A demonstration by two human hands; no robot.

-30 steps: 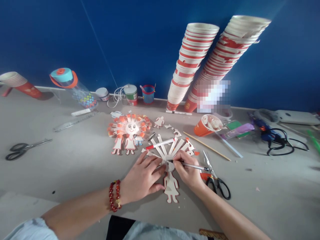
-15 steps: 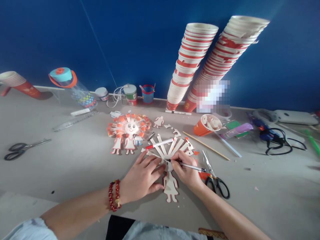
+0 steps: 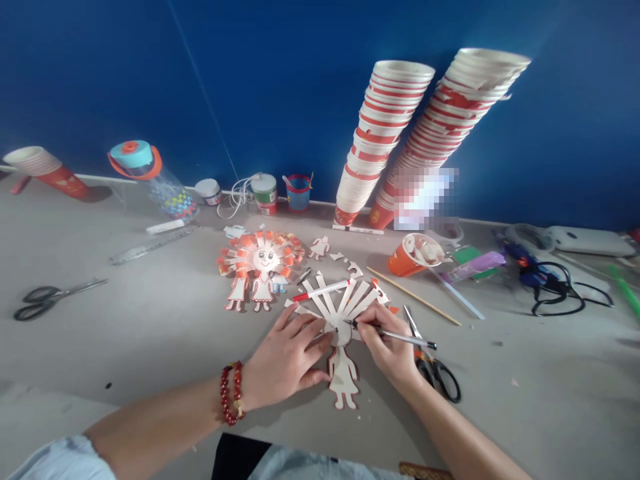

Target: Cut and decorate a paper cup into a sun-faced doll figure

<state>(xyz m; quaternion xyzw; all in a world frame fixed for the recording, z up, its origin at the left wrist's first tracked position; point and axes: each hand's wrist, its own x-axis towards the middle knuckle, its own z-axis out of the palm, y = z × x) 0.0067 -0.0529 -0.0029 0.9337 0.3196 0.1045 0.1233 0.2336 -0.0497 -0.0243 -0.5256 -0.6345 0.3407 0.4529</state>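
Note:
A paper doll (image 3: 343, 375) cut from a cup lies on the table, with white strips fanning out above its round head. My left hand (image 3: 293, 353) rests flat on the left side of that head, fingers spread, steadying nothing else. Between the thumb and fingers of my right hand (image 3: 390, 343) is a black-tipped pen (image 3: 407, 338), its tip near the right edge of the head. Small dark marks show on the face. A red-capped white marker (image 3: 325, 290) lies across the strips. Scissors with black handles (image 3: 440, 380) sit partly behind my right hand.
Finished dolls with curled orange strips (image 3: 264, 261) lie to the left. Tall stacks of paper cups (image 3: 373, 133) stand at the back. A cup of scraps (image 3: 415, 255), a wooden stick (image 3: 413, 295) and a glue gun (image 3: 525, 260) are on the right; other scissors (image 3: 43, 300) lie far left.
My right hand has drawn the pen tip away from the middle of the face toward the right. My left hand stays on the doll. The view has shifted slightly.

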